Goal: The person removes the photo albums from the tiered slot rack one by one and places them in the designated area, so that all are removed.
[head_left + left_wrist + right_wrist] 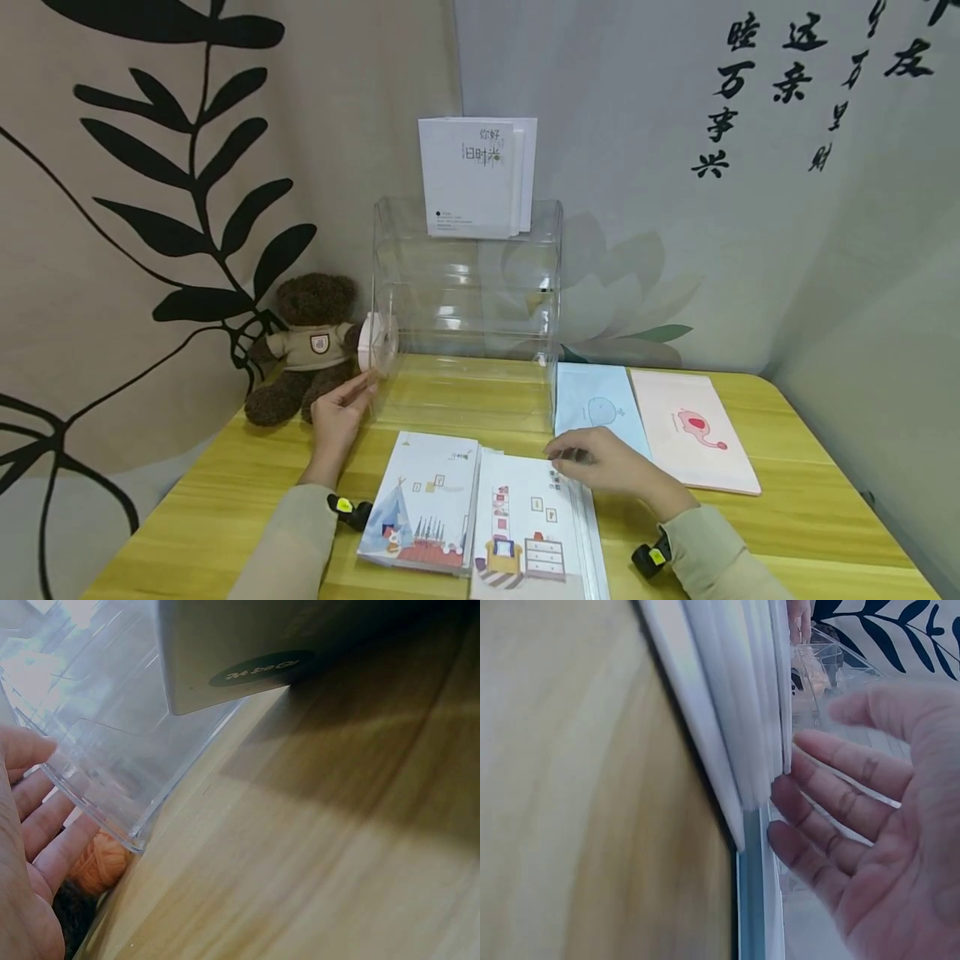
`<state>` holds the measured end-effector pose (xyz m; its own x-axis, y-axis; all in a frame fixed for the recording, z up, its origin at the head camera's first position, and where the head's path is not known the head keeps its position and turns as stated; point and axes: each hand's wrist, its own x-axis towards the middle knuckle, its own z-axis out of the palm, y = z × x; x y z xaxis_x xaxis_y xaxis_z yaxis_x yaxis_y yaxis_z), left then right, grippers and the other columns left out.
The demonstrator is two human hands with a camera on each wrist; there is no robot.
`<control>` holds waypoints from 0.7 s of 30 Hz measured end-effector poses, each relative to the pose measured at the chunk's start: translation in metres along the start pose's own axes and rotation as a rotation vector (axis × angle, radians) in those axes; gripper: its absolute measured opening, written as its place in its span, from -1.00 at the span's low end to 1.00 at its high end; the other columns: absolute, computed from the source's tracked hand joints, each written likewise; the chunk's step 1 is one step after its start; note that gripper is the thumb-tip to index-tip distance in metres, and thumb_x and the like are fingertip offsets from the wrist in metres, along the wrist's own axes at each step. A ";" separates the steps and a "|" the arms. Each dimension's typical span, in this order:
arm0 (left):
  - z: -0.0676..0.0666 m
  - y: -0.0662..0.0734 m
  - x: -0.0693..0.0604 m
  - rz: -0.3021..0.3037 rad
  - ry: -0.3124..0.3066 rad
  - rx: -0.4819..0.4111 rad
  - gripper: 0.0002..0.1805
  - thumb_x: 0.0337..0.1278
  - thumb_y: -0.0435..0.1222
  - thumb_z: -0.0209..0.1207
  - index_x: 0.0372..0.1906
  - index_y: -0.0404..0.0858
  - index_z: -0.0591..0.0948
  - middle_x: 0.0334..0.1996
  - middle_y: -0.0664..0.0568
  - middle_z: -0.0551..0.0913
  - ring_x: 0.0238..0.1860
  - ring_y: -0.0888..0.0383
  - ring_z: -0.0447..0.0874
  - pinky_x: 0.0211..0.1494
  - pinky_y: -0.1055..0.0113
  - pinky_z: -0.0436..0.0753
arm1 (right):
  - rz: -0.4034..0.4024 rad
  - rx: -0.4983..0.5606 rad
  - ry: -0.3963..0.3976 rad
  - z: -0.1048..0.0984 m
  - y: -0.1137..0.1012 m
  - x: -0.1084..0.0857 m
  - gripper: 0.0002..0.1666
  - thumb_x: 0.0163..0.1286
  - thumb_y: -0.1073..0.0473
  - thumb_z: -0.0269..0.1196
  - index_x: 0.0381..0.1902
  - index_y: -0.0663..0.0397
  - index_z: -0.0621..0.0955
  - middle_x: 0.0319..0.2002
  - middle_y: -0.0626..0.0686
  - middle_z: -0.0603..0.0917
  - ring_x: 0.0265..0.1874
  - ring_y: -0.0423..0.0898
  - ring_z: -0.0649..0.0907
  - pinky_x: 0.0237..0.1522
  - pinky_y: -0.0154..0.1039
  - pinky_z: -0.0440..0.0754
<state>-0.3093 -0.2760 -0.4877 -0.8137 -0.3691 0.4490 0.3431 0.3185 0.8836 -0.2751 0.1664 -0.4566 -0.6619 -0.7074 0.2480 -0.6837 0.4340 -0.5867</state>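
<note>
My left hand (341, 421) is at the left side of a clear plastic display rack (465, 400). Its fingers look extended, and the fingertips meet the rack's edge in the left wrist view. My right hand (600, 462) lies over the top end of the right stack of notebooks (536, 533), fingers loosely bent and touching the stack's edge. The top cover shows an armchair and drawers. Beside it sits another notebook stack (423, 504) with a tent drawing. White notebooks (468, 179) stand in the rack's top tier; its lower tiers are see-through.
A brown teddy bear (315, 342) sits left of the rack, near a pale round object (367, 342). A blue notebook (600, 404) and a pink notebook (697, 429) lie to the right. An orange yarn ball (101, 862) shows behind the rack's corner. Curtains hang behind the wooden table (810, 508).
</note>
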 end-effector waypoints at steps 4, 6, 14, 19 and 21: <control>-0.001 0.000 0.001 -0.006 0.009 0.043 -0.69 0.18 -0.23 0.42 0.05 -0.12 0.78 -0.04 -0.03 0.77 -0.16 0.41 0.73 -0.18 0.58 0.65 | 0.002 -0.001 0.012 -0.003 0.003 0.001 -0.72 0.41 0.04 0.33 -0.03 0.06 0.72 -0.15 -0.12 0.75 -0.17 -0.17 0.66 -0.09 -0.15 0.68; -0.001 0.000 0.001 -0.015 0.008 0.053 -0.69 0.18 -0.22 0.42 0.05 -0.09 0.78 -0.04 0.01 0.77 -0.16 0.41 0.73 -0.18 0.58 0.65 | -0.007 -0.005 0.027 -0.006 0.002 0.001 -0.71 0.39 0.01 0.34 -0.04 0.03 0.71 -0.13 -0.08 0.74 -0.16 -0.11 0.66 -0.08 -0.09 0.66; -0.002 -0.001 0.001 0.005 0.010 0.042 -0.69 0.19 -0.25 0.41 0.05 -0.06 0.78 -0.04 0.05 0.77 -0.14 0.40 0.74 -0.17 0.55 0.66 | -0.083 -0.048 0.086 -0.030 -0.008 0.010 -0.68 0.42 0.01 0.34 0.10 -0.15 0.65 0.02 -0.09 0.69 -0.10 0.00 0.63 -0.10 0.07 0.62; -0.002 0.000 0.000 0.004 0.000 0.053 -0.69 0.19 -0.26 0.41 0.06 -0.09 0.77 -0.03 0.01 0.77 -0.16 0.42 0.72 -0.19 0.56 0.66 | -0.102 -0.096 0.084 -0.068 -0.022 0.035 -0.61 0.42 -0.04 0.33 0.16 -0.18 0.64 0.12 -0.12 0.66 0.06 -0.02 0.63 0.06 0.08 0.62; -0.001 0.000 0.000 -0.001 0.000 0.051 -0.69 0.19 -0.25 0.41 0.06 -0.09 0.77 -0.03 0.01 0.77 -0.16 0.42 0.72 -0.19 0.55 0.66 | -0.115 -0.126 0.073 -0.086 -0.030 0.049 -0.57 0.43 -0.04 0.32 0.22 -0.15 0.62 0.17 -0.09 0.64 0.17 -0.01 0.61 0.15 0.10 0.58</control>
<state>-0.3088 -0.2773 -0.4874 -0.8142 -0.3693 0.4480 0.3176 0.3626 0.8762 -0.3131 0.1668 -0.3603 -0.5948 -0.7157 0.3660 -0.7860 0.4223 -0.4514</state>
